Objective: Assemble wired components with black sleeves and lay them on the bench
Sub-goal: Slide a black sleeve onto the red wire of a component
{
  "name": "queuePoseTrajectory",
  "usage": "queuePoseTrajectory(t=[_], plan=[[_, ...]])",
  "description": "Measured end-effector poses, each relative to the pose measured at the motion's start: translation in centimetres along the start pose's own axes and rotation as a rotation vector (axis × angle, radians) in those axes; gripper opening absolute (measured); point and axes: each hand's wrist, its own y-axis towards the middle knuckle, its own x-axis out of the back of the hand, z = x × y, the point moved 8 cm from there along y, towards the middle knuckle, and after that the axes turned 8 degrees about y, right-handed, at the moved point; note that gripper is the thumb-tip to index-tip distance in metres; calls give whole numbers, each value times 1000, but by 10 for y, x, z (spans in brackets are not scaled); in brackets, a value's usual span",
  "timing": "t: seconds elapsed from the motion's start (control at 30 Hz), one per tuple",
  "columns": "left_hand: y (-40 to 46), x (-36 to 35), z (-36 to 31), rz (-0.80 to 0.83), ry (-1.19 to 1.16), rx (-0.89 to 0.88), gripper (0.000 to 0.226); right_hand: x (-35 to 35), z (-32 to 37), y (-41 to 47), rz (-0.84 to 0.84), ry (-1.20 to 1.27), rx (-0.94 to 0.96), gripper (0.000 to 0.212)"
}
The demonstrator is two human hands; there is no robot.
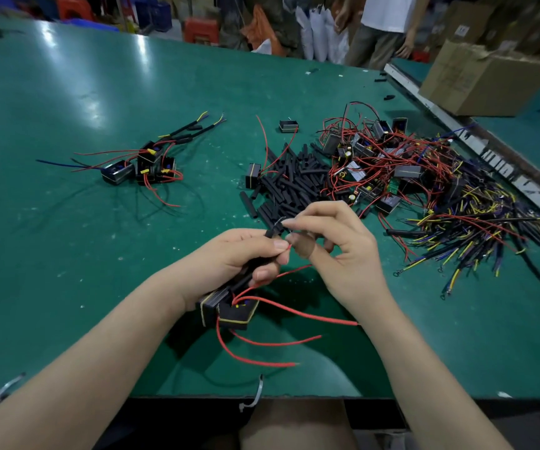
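Two hands work above the green table (67, 222). Left hand (245, 254) grips the black boxy wired component (229, 311) with red leads; right hand (333, 235) pinches a short black sleeve (275, 229) just above it. Risk: frayed wire tip snags, sleeve slips into the loose black sleeve pile (291, 183) beyond.

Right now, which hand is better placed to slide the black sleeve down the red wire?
Probably the right hand: its fingertips pinch the black sleeve, while the left hand grips the component.
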Motion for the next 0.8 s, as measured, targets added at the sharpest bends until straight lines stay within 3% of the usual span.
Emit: queuePoseTrajectory(t=[0.17,0.27,0.43,0.53,0.63,0.8], plan=[[0,-1,5,67,-92,41,26,-5,0,-1,78,5,-10,19],[4,7,5,18,-79,41,25,-8,-5,-4,158,31,-84,9],[3,17,1,-128,45,-4,22,-16,-33,-11,170,357,-547,25],[-4,13,-7,-178,268,-88,19,-20,-48,-23,201,479,-815,24],[-5,11,-12,-224,467,-122,21,-23,-52,-31,233,570,-925,24],[-6,11,-13,-245,511,-128,20,-24,-50,-32,253,675,-962,24]])
